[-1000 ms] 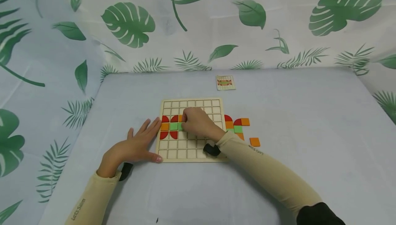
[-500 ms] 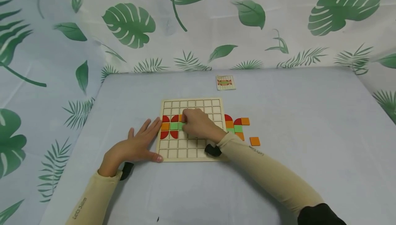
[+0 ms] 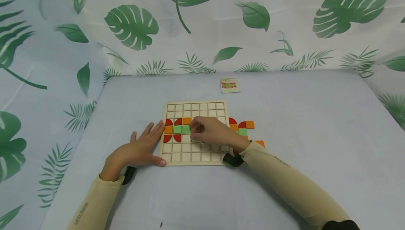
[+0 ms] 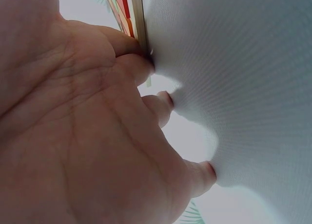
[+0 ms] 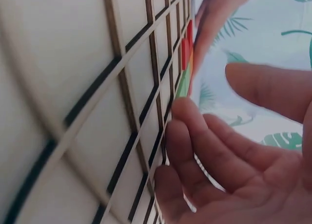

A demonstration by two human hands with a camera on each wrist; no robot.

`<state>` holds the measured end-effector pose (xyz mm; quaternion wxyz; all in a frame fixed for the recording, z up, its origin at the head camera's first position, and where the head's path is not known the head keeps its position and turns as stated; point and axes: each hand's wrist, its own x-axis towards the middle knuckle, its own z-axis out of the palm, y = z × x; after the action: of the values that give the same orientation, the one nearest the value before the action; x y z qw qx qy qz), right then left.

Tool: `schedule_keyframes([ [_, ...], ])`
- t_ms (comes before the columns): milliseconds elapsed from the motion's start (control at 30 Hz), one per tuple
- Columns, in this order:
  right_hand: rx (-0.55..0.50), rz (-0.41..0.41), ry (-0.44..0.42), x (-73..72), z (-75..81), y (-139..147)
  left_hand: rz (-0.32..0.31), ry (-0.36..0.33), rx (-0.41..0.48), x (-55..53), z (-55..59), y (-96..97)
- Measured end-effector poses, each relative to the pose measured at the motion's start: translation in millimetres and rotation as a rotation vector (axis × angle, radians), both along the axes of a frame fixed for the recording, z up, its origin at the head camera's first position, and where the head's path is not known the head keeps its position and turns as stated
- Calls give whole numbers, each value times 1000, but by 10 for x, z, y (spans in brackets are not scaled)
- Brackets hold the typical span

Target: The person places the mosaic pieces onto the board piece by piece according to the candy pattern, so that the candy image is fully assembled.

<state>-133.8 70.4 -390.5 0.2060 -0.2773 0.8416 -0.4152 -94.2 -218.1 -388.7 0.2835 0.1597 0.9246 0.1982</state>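
Observation:
A square wooden grid board (image 3: 186,157) lies on the table, with red quarter-round tiles (image 3: 177,138), orange squares (image 3: 186,121) and green squares (image 3: 177,129) set in its left cells. Along the board's left side, my left hand (image 3: 136,152) lies with its fingers spread, fingertips and thumb at the edge. My right hand (image 3: 215,131) hovers over the middle of the grid, just right of the green row. In the right wrist view, thumb and fingers (image 5: 219,160) are apart with nothing between them, fingertips close to the grid.
Several loose red, orange and green tiles (image 3: 249,124) lie right of the board, some partly hidden by my right wrist. A small pattern card (image 3: 230,85) rests behind the board. Leaf-printed cloth (image 3: 202,29) hangs behind the table.
My right hand has drawn back slightly to the right and its thumb and fingers have parted, uncovering the orange and green squares in the third column. The left hand keeps its place.

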Motion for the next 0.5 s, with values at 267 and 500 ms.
schedule_keyframes([
  [267, -21, 100, -1, 73, -5, 200, -5, 11, 1, 10, -1, -28],
  [500, -110, 57, -47, 86, 33, 383, -5, 12, 13, 17, -28, -27],
])
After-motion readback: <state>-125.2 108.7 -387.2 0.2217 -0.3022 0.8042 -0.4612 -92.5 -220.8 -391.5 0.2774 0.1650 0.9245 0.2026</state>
